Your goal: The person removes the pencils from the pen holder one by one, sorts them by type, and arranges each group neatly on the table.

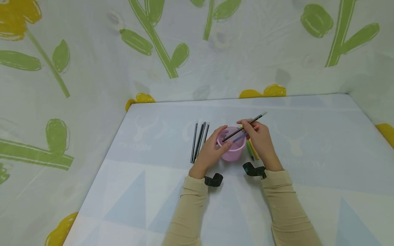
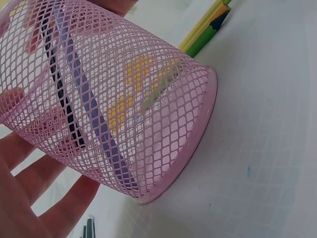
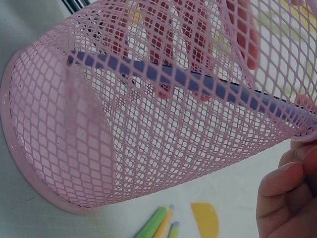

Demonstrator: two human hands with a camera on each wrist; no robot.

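My left hand (image 1: pixel 210 152) grips a pink mesh pencil cup (image 1: pixel 231 155) from its left side, thumb near the front rim. A purple pencil (image 3: pixel 193 82) leans inside the cup, its lower end by the base. My right hand (image 1: pixel 261 139) pinches a black striped pencil (image 1: pixel 259 117) over the cup's right rim. This pencil slants with its pale end up to the right and its lower end within the cup. Through the mesh in the left wrist view, the black pencil (image 2: pixel 62 94) shows beside the purple one, its end above the base.
Several black striped pencils (image 1: pixel 194 143) lie on the table (image 1: pixel 166 205) left of the cup, partly behind the left hand. A green pencil (image 1: pixel 249 150) and a yellow pencil (image 1: pixel 254 149) lie right of it. A patterned cloth wall (image 1: pixel 215 71) rises behind the table.
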